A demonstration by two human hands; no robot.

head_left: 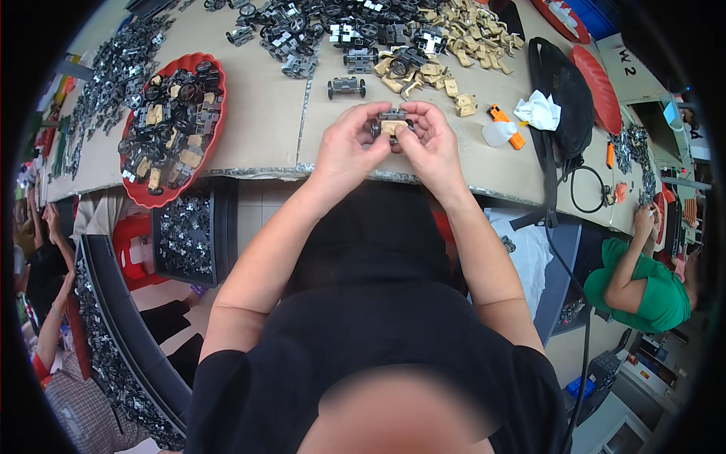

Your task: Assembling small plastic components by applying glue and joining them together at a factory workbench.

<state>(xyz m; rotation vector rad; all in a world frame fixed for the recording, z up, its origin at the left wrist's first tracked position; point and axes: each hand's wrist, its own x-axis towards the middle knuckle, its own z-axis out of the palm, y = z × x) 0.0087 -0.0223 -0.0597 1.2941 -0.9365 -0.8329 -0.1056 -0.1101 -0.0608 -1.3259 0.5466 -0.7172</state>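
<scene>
Between my two hands, just above the table's front edge, is a small toy car chassis with black wheels and a tan plastic piece on it. My left hand grips its left side, fingers curled around a wheel. From the other side my right hand holds it, thumb pressed on the tan piece. Fingers hide part of the chassis. Another grey chassis with black wheels lies on the table just beyond my left hand. Farther off are a heap of wheeled chassis and a pile of tan pieces.
A red scalloped tray at the left holds chassis with tan pieces. Small grey parts lie beyond it. To the right are an orange-and-white bottle, crumpled tissue and a black bag with a strap. Other people sit at both sides.
</scene>
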